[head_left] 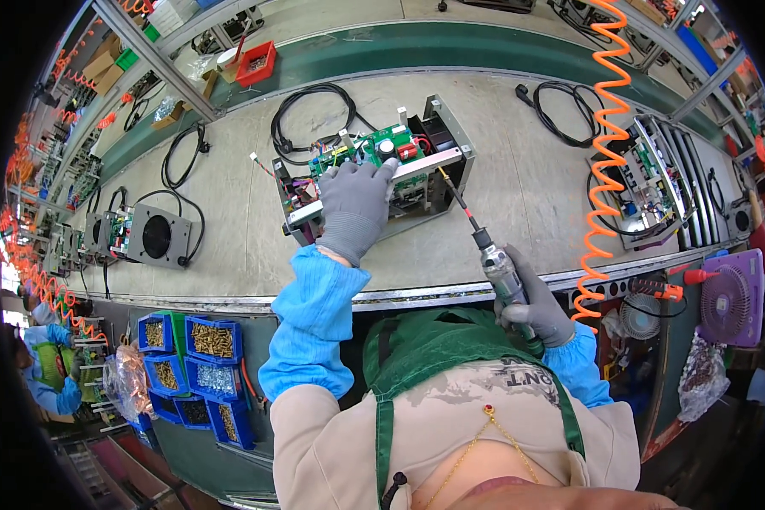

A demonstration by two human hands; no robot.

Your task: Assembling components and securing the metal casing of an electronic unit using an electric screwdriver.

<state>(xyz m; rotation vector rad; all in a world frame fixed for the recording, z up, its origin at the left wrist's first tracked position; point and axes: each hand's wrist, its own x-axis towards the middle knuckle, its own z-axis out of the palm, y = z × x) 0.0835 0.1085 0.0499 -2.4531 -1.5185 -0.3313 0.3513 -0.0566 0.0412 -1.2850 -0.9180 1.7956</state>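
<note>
In my right hand (539, 304), in a grey glove, is a silver pneumatic screwdriver (503, 274). Its long bit slants up and left, the tip at the right end of the front rail of a metal chassis (438, 160). Whether the tip touches a screw is too small to tell. My left hand (355, 197), gloved alike, grips the chassis over that rail, fingers curving onto the green circuit board (391, 143). The palm hides part of the rail and board. A black cable (312, 87) lies coiled behind the chassis.
Similar units stand on the bench (518, 183): one with a fan (155, 235) at left, another open unit (650, 183) at right. An orange coiled hose (605, 161) hangs near my right side. Blue screw bins (212, 338) sit below the bench edge; a red bin (256, 65) lies beyond.
</note>
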